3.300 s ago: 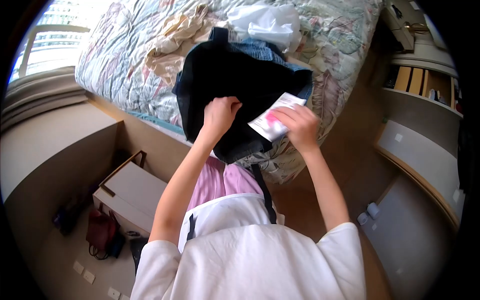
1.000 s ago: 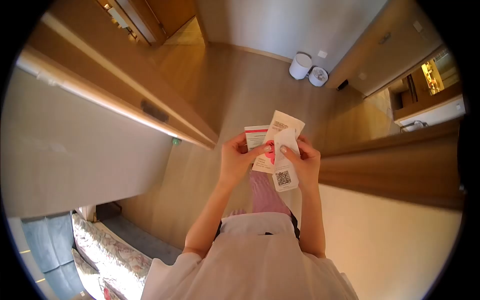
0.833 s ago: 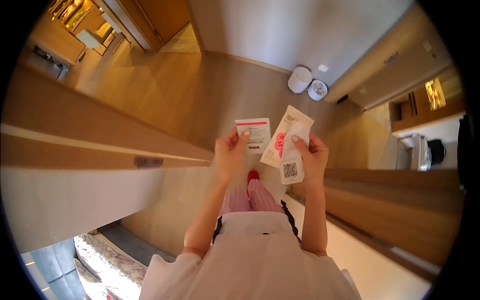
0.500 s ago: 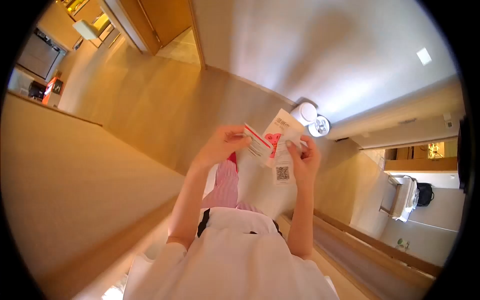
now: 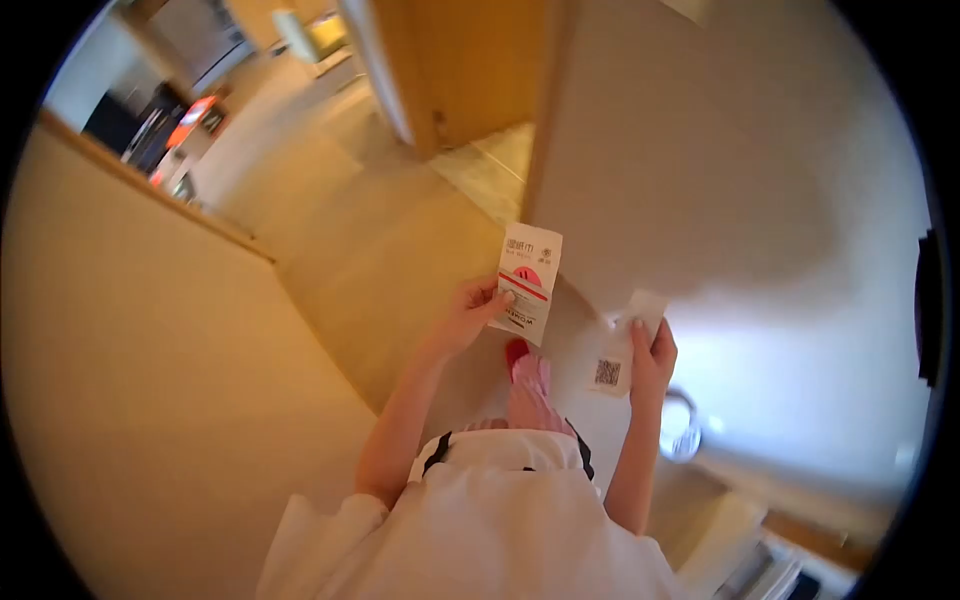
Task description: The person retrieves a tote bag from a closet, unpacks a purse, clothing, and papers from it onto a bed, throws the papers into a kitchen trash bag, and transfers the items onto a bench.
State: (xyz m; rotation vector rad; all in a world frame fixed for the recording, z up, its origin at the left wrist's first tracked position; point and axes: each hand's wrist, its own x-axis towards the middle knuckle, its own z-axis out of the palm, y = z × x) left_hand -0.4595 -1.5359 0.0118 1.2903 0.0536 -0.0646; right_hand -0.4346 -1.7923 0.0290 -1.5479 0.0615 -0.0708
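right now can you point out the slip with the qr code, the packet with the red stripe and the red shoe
slip with the QR code (image 5: 621, 350): head view, on plain paper just above the code
packet with the red stripe (image 5: 525, 304): head view, on its face below the stripe
red shoe (image 5: 516, 352): head view, on its visible upper

Pinching a white packet (image 5: 532, 245) and, in front of it, a smaller red-striped packet (image 5: 526, 306) in the left hand (image 5: 466, 320). Holding a QR-coded slip (image 5: 621, 352) in the right hand (image 5: 653, 362), apart from both. Wearing a red shoe (image 5: 516, 350) and pink trousers (image 5: 536, 405) above a wooden floor (image 5: 330, 260).
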